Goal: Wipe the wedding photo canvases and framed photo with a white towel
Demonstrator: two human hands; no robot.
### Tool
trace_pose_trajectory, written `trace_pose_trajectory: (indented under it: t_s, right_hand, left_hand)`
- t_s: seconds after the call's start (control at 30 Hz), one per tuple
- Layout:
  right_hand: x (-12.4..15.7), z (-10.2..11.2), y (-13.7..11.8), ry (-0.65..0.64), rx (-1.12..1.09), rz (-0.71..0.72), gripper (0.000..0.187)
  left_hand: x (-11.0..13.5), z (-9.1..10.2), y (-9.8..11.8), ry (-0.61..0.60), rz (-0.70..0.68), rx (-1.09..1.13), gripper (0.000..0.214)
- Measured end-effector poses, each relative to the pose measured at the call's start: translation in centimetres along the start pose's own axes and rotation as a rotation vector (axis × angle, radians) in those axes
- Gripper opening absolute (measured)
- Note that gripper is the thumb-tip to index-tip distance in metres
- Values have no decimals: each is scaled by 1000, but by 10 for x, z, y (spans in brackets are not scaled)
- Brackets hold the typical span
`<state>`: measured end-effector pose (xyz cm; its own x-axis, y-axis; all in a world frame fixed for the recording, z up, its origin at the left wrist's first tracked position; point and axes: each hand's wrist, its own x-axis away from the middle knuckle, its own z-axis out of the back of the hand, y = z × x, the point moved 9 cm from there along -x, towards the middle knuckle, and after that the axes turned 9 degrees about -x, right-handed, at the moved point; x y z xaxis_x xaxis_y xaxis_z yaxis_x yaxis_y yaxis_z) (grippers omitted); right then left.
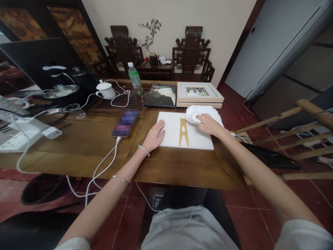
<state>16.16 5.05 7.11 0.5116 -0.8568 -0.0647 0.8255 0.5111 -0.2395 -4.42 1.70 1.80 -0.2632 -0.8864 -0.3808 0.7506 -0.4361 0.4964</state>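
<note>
A white board (pixel 194 139) with a gold clothespin shape (pixel 183 132) on it lies flat on the wooden table (pixel 166 166). My left hand (pixel 154 136) rests flat on the board's left edge, fingers stretched out. My right hand (pixel 208 124) presses a bunched white cloth (pixel 194 113) onto the board's top right part, fingers curled over it.
Behind the board lie a dark photo print (pixel 161 95) and a white framed picture (pixel 199 93). A green bottle (pixel 135 79), a white lidded cup (pixel 106 89), a phone (pixel 125 122) on a white cable and power strips (pixel 26 133) sit to the left. Bamboo poles (pixel 293 139) lean at right.
</note>
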Motion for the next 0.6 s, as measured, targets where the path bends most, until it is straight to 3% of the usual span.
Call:
trace_pose_trajectory:
  t_s: [0.1, 0.4, 0.5, 0.6]
  right_hand:
    - [16, -9, -10, -2, 23, 34, 37]
    - [123, -16, -72, -87, -152, 156, 31]
    - [120, -13, -70, -60, -186, 162, 28]
    - [90, -12, -52, -27, -188, 164, 20]
  left_hand:
    - [0, 0, 0, -1, 2, 4, 47]
    - [0, -2, 0, -1, 5, -25, 47]
    - [0, -2, 0, 3, 8, -23, 47]
    - [0, -1, 0, 4, 8, -24, 47]
